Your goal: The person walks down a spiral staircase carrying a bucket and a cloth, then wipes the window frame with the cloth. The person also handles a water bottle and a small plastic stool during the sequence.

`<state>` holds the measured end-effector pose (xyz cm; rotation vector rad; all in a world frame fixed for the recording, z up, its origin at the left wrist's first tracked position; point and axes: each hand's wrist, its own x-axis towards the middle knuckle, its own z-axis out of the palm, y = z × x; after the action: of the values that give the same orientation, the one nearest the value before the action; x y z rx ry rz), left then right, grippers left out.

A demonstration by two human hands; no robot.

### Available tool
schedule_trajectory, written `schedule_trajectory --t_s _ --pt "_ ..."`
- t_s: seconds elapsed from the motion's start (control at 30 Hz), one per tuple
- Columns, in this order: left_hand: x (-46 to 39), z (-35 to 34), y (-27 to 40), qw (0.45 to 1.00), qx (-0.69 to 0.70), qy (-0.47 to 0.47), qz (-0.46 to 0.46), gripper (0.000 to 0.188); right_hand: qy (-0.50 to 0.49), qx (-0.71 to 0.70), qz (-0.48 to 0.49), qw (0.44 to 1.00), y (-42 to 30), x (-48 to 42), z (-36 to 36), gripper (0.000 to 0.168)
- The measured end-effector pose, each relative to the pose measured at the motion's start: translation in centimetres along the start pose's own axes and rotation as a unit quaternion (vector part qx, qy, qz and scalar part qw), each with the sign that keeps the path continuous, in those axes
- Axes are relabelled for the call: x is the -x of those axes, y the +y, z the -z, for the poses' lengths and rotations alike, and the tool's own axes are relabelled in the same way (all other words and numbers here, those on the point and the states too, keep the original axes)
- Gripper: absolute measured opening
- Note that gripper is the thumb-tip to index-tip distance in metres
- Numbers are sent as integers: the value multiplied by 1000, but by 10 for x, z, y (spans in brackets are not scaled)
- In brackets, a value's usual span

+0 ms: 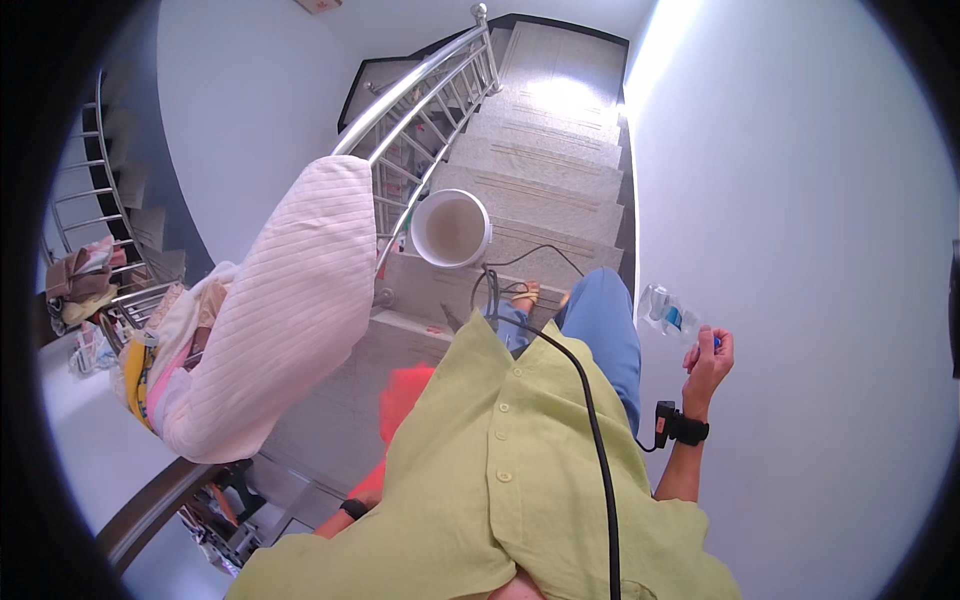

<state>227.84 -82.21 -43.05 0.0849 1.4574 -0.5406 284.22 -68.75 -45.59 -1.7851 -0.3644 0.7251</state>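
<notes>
My right hand (709, 354), at the right beside the wall, is closed around the blue-capped neck of a clear plastic bottle (667, 311), whose body points up and left. A black strap with a small device sits on that wrist. My left hand (367, 496) is low at the left by my shirt, mostly hidden; a bright red cloth or bag (401, 397) extends upward from it, and its fingers do not show. Ahead of my legs, a white plastic bucket (451, 228) of cloudy liquid stands on a stair beside the railing.
Stone stairs (536, 176) run between a metal railing (420, 79) and a white wall (795, 225). A quilted pale pink cover (300, 300) drapes over the railing at left, near other fabrics. A black cable (592, 420) hangs down my front, and dark cords lie near my feet.
</notes>
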Motion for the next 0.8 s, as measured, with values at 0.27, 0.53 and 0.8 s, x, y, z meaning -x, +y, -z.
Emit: schedule_trajectory --t_s 0.27,0.53,0.8 --pt "-26 -25 47 999 28 -18 -1 54 -54 24 26 998 1 -90 -46 19" --pt "-45 -64 121 999 38 6 10 53 -104 -20 59 993 67 -217 -103 19" --pt "-28 -95 186 997 58 23 34 53 -19 -22 3 1000 117 -270 -80 20"
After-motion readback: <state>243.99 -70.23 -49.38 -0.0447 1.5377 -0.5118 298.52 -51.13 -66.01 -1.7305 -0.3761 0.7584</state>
